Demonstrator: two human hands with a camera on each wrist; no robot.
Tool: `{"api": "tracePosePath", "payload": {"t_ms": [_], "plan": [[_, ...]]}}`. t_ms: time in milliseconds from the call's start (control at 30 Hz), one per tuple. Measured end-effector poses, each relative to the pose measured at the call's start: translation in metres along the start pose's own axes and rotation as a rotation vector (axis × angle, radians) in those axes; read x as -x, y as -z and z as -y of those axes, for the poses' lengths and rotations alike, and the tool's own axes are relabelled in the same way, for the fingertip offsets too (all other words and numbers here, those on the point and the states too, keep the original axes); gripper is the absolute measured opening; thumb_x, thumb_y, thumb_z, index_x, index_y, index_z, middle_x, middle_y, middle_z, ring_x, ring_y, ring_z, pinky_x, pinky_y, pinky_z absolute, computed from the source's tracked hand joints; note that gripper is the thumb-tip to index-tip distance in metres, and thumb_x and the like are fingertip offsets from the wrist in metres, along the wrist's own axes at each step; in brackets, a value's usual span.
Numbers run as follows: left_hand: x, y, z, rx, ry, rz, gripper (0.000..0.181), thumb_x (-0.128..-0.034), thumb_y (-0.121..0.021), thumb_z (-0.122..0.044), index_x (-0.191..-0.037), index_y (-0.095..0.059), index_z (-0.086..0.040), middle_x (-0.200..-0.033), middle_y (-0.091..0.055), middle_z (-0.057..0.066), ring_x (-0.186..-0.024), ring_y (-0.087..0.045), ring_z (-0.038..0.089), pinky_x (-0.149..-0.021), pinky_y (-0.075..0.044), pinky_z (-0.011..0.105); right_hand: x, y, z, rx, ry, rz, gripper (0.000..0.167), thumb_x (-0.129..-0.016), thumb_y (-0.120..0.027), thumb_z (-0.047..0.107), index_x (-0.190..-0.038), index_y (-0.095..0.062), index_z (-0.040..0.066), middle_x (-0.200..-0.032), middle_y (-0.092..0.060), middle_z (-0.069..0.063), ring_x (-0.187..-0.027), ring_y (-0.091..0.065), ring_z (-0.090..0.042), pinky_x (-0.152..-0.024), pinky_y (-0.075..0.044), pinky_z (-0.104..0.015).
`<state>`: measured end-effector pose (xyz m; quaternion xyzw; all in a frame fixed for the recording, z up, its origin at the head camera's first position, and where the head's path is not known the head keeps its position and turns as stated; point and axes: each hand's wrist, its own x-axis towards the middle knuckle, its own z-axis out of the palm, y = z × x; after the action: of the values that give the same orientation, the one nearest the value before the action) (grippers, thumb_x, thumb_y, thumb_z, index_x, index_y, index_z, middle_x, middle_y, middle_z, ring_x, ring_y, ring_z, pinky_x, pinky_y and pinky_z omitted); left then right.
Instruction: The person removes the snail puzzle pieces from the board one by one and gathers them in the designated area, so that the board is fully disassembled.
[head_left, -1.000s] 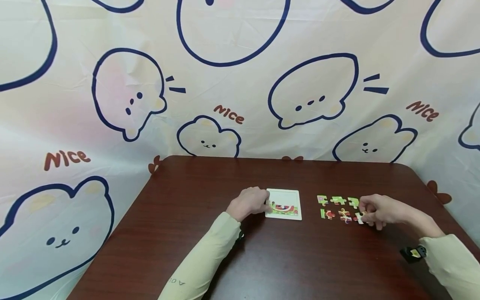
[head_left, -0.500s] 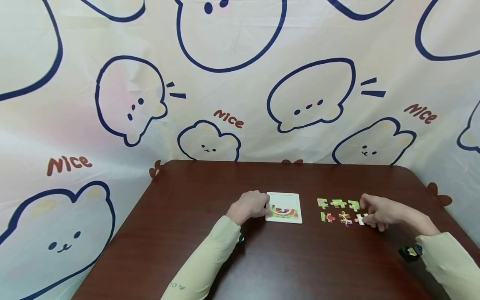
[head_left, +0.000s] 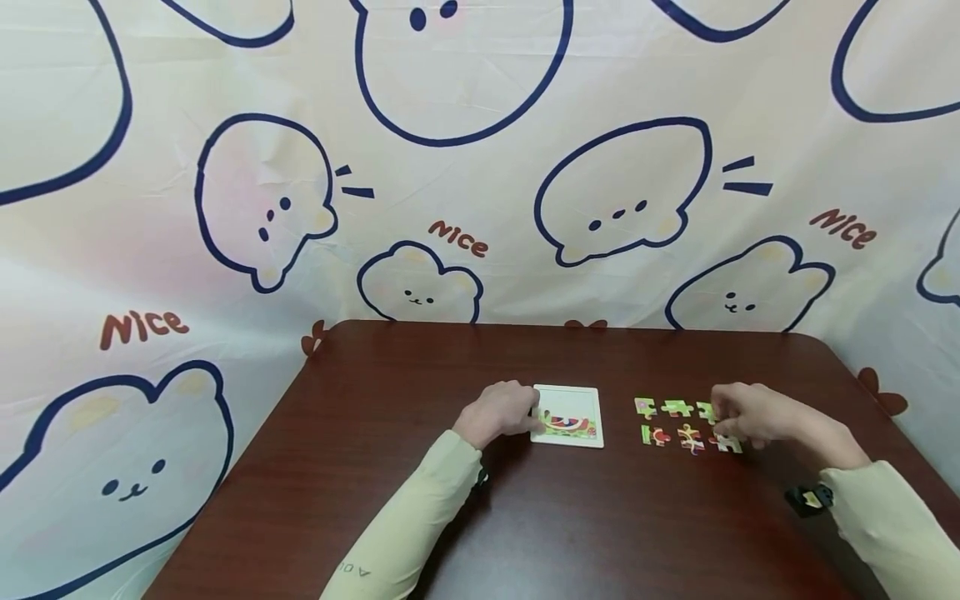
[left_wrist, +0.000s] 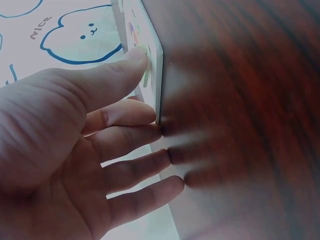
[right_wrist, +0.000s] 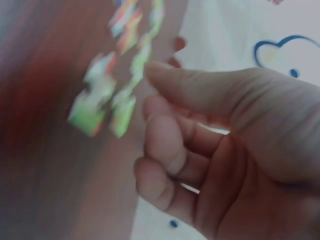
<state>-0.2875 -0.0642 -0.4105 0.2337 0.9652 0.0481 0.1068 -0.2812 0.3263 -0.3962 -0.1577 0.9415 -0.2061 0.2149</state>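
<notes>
On the dark table lies a white puzzle tray [head_left: 567, 400] with an assembled strip of coloured pieces along its near side. My left hand [head_left: 501, 412] holds its left edge. In the left wrist view, the thumb [left_wrist: 135, 57] presses the tray's face while the index finger meets its edge; the other fingertips touch the table. Several loose jigsaw pieces [head_left: 677, 407] form two rows right of the tray. Over the right end of these rows is my right hand [head_left: 761, 417], fingers loosely curled, with nothing seen between them. Beneath it, the lower right piece [head_left: 727, 445] is partly covered.
A pale cloth printed with cartoon outlines [head_left: 420, 283] hangs behind and beside the table [head_left: 420, 358]. Between the tray and the loose pieces runs a narrow strip of bare tabletop. Dark devices are strapped at both wrists.
My right hand has left the lower right piece, which now shows more of its surface, and has shifted slightly left over the row ends. The left hand stays on the tray.
</notes>
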Motion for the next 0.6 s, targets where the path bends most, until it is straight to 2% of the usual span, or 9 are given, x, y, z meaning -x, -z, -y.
{"api": "tracePosePath", "payload": {"t_ms": [100,233,400,600], "plan": [[-0.001,-0.001,-0.002,0.004,0.001,0.008,0.03,-0.0871,-0.073,-0.041,-0.1,-0.069,-0.015,-0.068,-0.057,-0.002,-0.059,-0.047,0.012,-0.054,-0.036,0.024,-0.004,-0.002,0.014,0.032,0.067,-0.063,0.012,-0.093,-0.066,0.018,-0.094,-0.055,0.013,-0.07,-0.055,-0.001,-0.052,-0.051,-0.014,-0.049,-0.044,-0.03],[-0.001,-0.002,-0.001,0.003,-0.001,0.006,0.03,-0.0871,-0.073,-0.041,-0.099,-0.068,-0.015,-0.067,-0.056,-0.002,-0.058,-0.047,0.012,-0.053,-0.036,0.024,-0.015,-0.003,0.039,0.032,0.124,-0.105,0.01,-0.094,-0.065,0.021,-0.091,-0.057,0.015,-0.073,-0.058,-0.002,-0.055,-0.053,-0.014,-0.05,-0.045,-0.03],[-0.001,-0.002,-0.001,0.006,-0.001,0.013,0.031,-0.0873,-0.073,-0.042,-0.101,-0.068,-0.015,-0.067,-0.056,-0.001,-0.058,-0.047,0.012,-0.053,-0.036,0.024,-0.031,-0.012,0.069,0.006,0.168,-0.108,0.011,-0.096,-0.064,0.024,-0.09,-0.058,0.016,-0.075,-0.062,-0.007,-0.056,-0.053,-0.014,-0.052,-0.046,-0.031],[0.0,-0.002,0.0,0.015,0.003,0.017,0.031,-0.0872,-0.073,-0.042,-0.101,-0.068,-0.014,-0.065,-0.053,-0.001,-0.057,-0.046,0.013,-0.053,-0.036,0.024,-0.048,-0.026,0.1,0.034,0.225,-0.111,0.009,-0.094,-0.066,0.024,-0.09,-0.059,0.019,-0.071,-0.059,-0.001,-0.056,-0.053,-0.012,-0.053,-0.045,-0.028]]}}
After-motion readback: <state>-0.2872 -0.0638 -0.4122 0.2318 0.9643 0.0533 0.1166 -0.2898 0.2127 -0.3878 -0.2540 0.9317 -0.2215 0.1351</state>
